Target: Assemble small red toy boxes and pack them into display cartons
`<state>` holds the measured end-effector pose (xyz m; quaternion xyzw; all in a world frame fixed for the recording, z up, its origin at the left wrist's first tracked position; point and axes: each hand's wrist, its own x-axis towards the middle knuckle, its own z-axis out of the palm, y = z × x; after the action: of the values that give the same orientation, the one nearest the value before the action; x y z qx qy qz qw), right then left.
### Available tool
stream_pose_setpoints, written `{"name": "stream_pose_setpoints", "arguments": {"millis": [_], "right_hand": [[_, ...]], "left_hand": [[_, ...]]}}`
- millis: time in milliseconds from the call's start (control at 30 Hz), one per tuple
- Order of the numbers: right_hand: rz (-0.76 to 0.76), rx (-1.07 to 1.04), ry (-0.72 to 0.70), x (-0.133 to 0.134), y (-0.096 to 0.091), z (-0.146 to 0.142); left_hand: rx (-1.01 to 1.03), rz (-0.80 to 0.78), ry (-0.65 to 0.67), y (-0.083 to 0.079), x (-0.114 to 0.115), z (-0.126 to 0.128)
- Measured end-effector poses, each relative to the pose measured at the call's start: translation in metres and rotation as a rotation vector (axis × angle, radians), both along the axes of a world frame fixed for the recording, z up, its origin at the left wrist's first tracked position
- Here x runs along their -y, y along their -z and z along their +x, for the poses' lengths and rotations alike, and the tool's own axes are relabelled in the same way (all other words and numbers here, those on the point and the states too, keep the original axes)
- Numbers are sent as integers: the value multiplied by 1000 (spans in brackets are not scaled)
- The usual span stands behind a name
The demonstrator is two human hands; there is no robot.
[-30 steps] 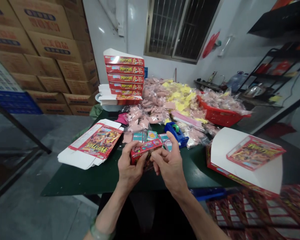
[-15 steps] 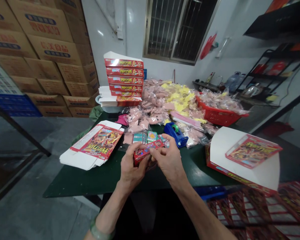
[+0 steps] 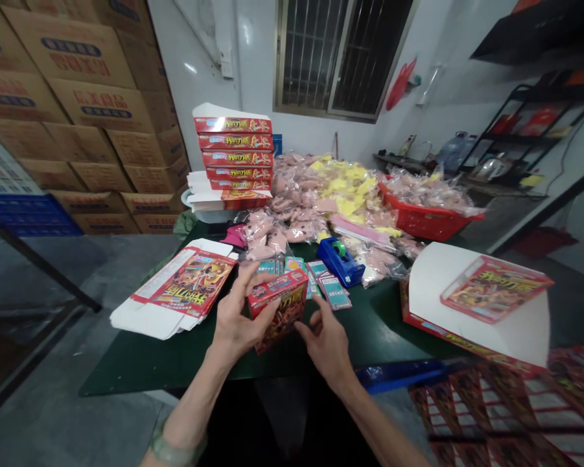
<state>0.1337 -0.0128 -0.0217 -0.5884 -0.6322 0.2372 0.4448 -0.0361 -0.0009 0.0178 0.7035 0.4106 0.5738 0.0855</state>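
Observation:
My left hand (image 3: 234, 316) is closed around a small red printed box (image 3: 292, 299), its thumb across the front and its fingers behind the top edge. The box stands tilted over the near part of the green table (image 3: 369, 347). By the box's lower right edge is my right hand (image 3: 329, 345), fingers loosely bent and apart, nothing in its grasp; the thumb tip is at the edge, and I cannot tell whether it touches. Just behind the box lie several teal cards (image 3: 334, 292), partly covered by it. A blue tape dispenser (image 3: 340, 263) with green tape sits beyond them.
Flattened red and white cartons (image 3: 185, 285) lie at left. Stacked display boxes (image 3: 236, 141) stand behind. Bagged pink and yellow plush items (image 3: 311, 201) cover the back, beside a red basket (image 3: 428, 220). At right is an open white-lined carton (image 3: 428, 279) holding a red box (image 3: 493, 288).
The small box has turned so its large printed front shows. My right hand has come off its top and moved down to its lower right. More cards are uncovered.

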Motion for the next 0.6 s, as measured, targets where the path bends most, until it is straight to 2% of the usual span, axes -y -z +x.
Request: {"name": "stream_pose_setpoints", "arguments": {"millis": [67,133,200,267,333,400,500,600], "right_hand": [[304,170,51,8,-19,15],[463,335,-89,16,-49,32],[424,437,-289,23,-78,52],[318,441,-382,28,-101,81],[253,419,-312,34,-117,123],[239,408,-139,41,-130,177],[246,331,122,42,-142,261],[278,233,201,23,-150,316]], "left_hand": [[85,-52,68,3,6,9],[139,-77,130,3,14,24],[198,-101,213,3,20,41],[293,-126,341,3,20,55],[362,-153,459,3,15,69],[326,-183,508,2,7,86],[99,-218,519,2,-4,121],[-154,-169,611,1,-15,169]]}}
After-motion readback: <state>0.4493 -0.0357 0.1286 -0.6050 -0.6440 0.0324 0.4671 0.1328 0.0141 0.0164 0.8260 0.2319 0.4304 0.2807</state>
